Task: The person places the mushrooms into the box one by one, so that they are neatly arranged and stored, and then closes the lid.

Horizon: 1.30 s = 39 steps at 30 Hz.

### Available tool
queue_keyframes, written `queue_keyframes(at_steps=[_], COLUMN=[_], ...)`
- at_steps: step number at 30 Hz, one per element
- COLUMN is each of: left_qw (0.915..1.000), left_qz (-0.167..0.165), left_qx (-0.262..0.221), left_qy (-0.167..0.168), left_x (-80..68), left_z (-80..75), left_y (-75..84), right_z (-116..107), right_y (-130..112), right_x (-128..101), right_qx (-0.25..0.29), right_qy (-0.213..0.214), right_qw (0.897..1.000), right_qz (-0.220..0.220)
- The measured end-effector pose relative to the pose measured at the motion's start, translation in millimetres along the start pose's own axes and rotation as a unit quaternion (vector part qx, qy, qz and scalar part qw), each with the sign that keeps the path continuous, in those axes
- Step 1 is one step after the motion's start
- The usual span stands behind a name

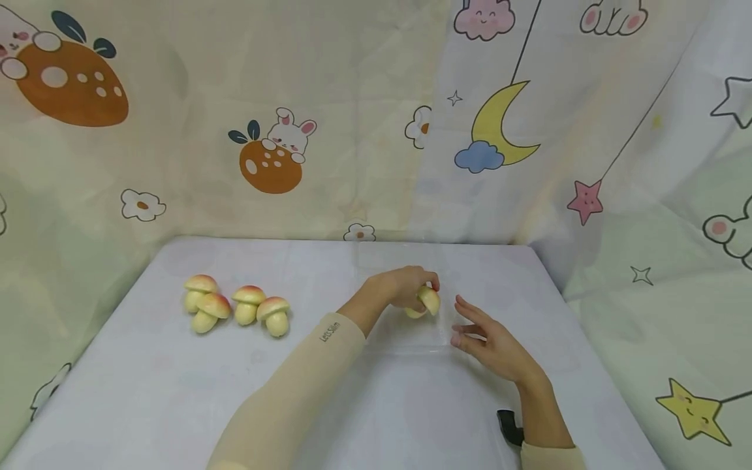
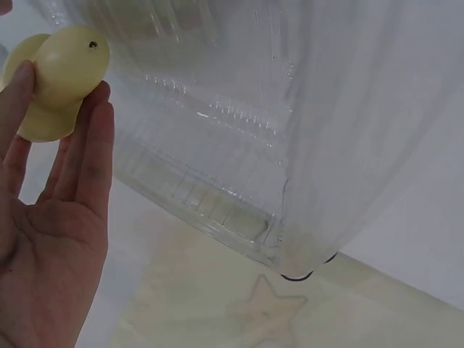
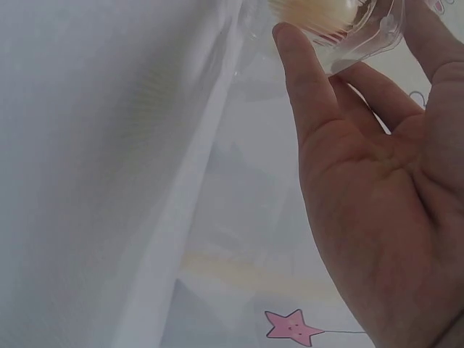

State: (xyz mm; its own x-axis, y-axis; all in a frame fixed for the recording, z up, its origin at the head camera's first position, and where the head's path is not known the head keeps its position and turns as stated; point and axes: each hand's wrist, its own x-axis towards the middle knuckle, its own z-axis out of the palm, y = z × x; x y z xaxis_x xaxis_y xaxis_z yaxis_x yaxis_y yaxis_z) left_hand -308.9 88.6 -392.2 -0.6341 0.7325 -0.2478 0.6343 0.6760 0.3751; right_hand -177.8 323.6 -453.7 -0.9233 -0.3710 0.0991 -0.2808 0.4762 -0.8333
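My left hand (image 1: 405,287) holds a yellow toy mushroom (image 1: 431,301) over a clear plastic container (image 1: 405,350). In the left wrist view the mushroom (image 2: 69,69) sits between thumb and fingers, a small dark hole at its stem end. A pale shape below it in the head view may be its stem or another mushroom. My right hand (image 1: 496,349) is by the container's right side, fingers extended. In the right wrist view its fingertips are at the container wall (image 3: 373,51), through which something yellowish shows, blurred; whether they touch the wall is hard to tell.
Toward the left of the white table (image 1: 147,391) stand several more mushrooms with reddish caps, among them a front one (image 1: 213,312) and a right-hand one (image 1: 274,316). A black strap (image 1: 510,427) is at my right wrist. Printed cloth (image 1: 352,130) hangs behind the table.
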Motion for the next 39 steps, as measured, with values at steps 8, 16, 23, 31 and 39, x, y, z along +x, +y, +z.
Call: queue_keyframes(at_steps=[8, 16, 23, 31, 39], left_qw=[0.9999, 0.9991, 0.9985, 0.9993, 0.9995], left_qz=[-0.013, -0.006, -0.003, -0.01, -0.01], left_qx=[0.006, 0.042, 0.053, 0.029, 0.004], left_qy=[0.006, 0.001, 0.011, 0.023, 0.028], left_x=[1.9, 2.4, 3.2, -9.6, -34.2], left_z=[3.9, 14.4, 11.2, -0.1, -9.8], left_y=[4.5, 2.5, 4.4, -0.3, -15.7], right_z=[3, 11, 6, 5, 5], right_y=[-2, -3, -4, -2, -3], right_x=[-2, -4, -2, -1, 0], right_qx=[0.01, 0.012, 0.004, -0.002, -0.007], right_qy=[0.005, 0.009, 0.008, 0.005, 0.004], right_qw=[1.0, 1.0, 1.0, 1.0, 1.0], right_qz=[0.001, 0.01, 0.011, 0.009, 0.012])
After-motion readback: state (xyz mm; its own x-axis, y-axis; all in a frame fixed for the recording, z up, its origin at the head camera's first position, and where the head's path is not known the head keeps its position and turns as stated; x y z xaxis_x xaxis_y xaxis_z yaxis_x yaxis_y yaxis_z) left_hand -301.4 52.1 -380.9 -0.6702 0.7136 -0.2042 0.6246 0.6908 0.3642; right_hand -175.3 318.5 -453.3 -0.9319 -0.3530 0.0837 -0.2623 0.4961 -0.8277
